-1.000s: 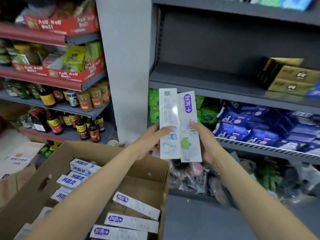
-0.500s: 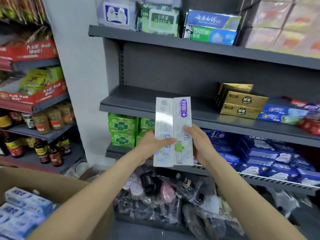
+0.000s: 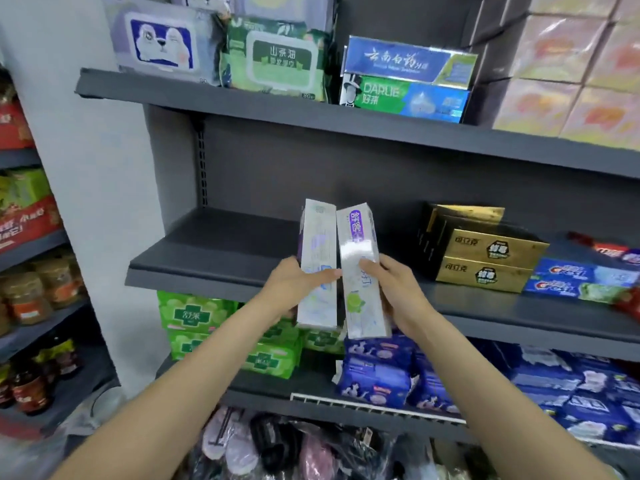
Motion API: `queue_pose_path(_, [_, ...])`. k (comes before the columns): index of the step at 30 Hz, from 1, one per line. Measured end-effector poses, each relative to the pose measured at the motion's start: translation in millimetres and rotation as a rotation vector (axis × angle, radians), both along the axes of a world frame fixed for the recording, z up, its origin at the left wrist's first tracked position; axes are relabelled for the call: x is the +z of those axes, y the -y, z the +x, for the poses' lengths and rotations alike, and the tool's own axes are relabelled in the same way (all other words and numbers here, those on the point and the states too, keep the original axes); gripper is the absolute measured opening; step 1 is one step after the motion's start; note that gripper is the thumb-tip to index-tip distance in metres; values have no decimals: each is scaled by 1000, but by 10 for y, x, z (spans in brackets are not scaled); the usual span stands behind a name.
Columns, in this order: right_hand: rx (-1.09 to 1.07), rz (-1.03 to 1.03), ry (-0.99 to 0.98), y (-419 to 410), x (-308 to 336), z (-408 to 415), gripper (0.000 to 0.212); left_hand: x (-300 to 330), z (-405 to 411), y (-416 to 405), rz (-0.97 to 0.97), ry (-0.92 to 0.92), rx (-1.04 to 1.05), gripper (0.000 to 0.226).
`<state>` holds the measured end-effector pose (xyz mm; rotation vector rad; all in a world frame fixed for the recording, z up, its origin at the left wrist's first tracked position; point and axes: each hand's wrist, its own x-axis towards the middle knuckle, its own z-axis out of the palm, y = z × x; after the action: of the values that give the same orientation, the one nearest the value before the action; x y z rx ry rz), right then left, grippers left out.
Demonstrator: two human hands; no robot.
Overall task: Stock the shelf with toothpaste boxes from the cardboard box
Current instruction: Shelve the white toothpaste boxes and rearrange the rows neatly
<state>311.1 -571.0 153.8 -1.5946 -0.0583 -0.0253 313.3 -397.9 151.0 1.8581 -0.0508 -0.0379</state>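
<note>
While the dark grey shelf [image 3: 221,244] filled the centre of the frame, its left half lay bare and gold cartons [image 3: 485,258] stood at its right, with blue Crest boxes [image 3: 581,282] just beside them toward the right edge. Green packs [image 3: 194,315] occupied the level below, at lower left of centre. Two toothpaste boxes [image 3: 346,271] were held upright and touching side by side at mid-frame, in front of the shelf edge. The left hand [image 3: 294,285] gripped the left box, thumb across its face; the right hand [image 3: 391,289] gripped the right box, fingers curled round its outer edge. The cardboard box was not in view. Judged from appearance, each carton should be light and stiff along its length, yet thin-walled and liable to crush under a hard pinch; the glossy print may be slippery. Hold is best taken across the narrow sides near mid-length, leaving the ends free for seating on the bare section.
</note>
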Motion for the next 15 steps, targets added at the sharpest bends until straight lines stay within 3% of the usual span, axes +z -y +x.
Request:
queue_pose_path(5, [-187, -308, 68, 134, 116, 671, 22, 181, 597, 1, 388, 76, 171, 67])
queue_pose_path(10, [-261, -835, 95, 288, 180, 1220, 38, 270, 890, 80, 660, 186, 216, 70])
queue_pose_path(15, [-272, -1433, 322, 373, 179, 1707, 43, 269, 1202, 174, 747, 212, 236, 68])
